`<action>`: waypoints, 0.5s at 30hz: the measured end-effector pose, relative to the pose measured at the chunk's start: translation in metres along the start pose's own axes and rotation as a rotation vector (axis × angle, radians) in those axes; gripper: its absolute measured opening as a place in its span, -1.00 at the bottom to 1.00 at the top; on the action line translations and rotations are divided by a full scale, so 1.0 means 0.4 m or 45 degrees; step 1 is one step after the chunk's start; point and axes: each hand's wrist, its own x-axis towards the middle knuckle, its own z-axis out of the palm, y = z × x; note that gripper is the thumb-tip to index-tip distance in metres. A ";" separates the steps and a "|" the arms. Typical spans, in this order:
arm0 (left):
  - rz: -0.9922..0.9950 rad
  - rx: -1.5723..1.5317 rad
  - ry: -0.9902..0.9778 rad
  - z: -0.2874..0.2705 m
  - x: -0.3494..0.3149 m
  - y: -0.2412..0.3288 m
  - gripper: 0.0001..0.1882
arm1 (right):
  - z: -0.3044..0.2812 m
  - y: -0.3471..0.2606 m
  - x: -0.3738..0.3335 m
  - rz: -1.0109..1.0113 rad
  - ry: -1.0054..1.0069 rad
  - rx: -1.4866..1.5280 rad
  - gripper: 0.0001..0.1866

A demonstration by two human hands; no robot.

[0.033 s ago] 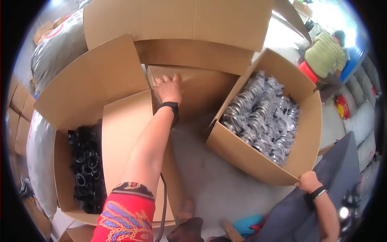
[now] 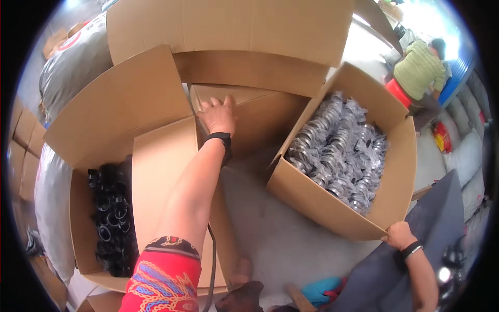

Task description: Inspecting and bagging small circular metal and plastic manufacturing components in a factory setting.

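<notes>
At eight o'clock, an open carton (image 2: 80, 218) is holding loose black rings (image 2: 112, 208). At eleven, the left hand (image 2: 218, 117) is resting with fingers spread on a closed box's edge (image 2: 265, 114), apparently gripping nothing. At three, a second carton (image 2: 312, 192) is holding bagged silvery rings (image 2: 332, 151); its filling seems well advanced, though its top is standing open. At four, the right hand (image 2: 400, 236) is curling tightly around that carton's near corner.

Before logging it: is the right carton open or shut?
Open: the right carton shows wrapped silvery contents inside; the right hand holds its near corner.
</notes>
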 end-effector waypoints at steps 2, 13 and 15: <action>0.010 -0.031 0.017 0.022 -0.010 -0.004 -0.38 | 0.010 0.013 -0.003 -0.006 0.049 -0.005 -0.68; 0.054 -0.122 0.200 0.125 0.149 -0.124 -0.33 | -0.037 -0.031 -0.002 0.080 -0.065 0.008 -0.66; 0.039 -0.100 0.231 0.146 0.159 -0.143 -0.31 | -0.050 -0.028 0.015 0.086 -0.086 0.014 -0.67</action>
